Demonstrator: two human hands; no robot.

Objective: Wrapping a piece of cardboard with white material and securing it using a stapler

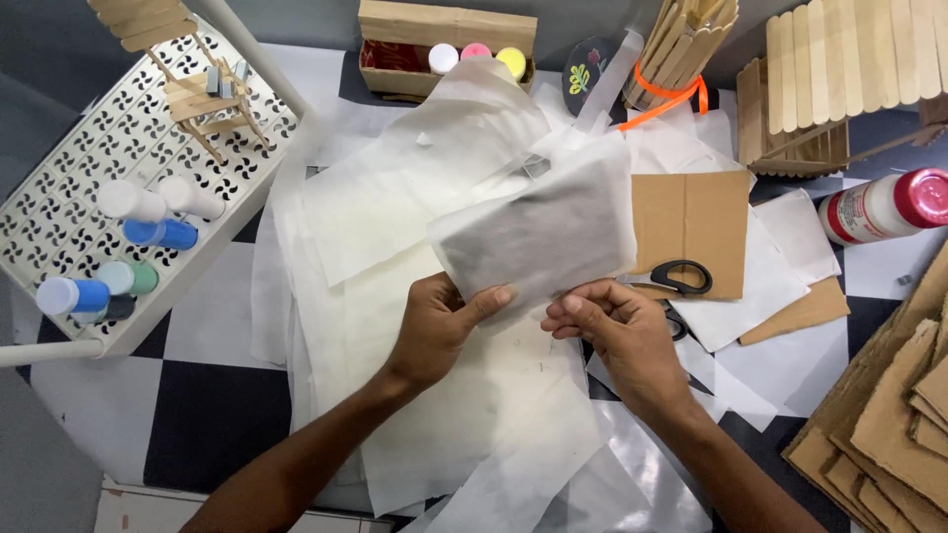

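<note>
My left hand point(441, 324) and my right hand point(610, 328) both pinch the near edge of a flat grey panel wrapped in translucent white paper point(538, 235), held tilted above the table. The left thumb lies across its lower left corner; the right fingertips grip its lower right edge. Beneath lie several overlapping sheets of white tracing paper point(395, 207) spread over the checkered black-and-white table point(202, 405).
Black-handled scissors point(681, 277) rest on a brown cardboard square point(691, 222) right of the panel. A glue bottle with red cap point(884, 205), stacked cardboard point(889, 415), craft-stick structures point(849, 69), a wooden box of paint pots point(444, 49) and a white perforated tray with paint bottles point(128, 207) surround the work area.
</note>
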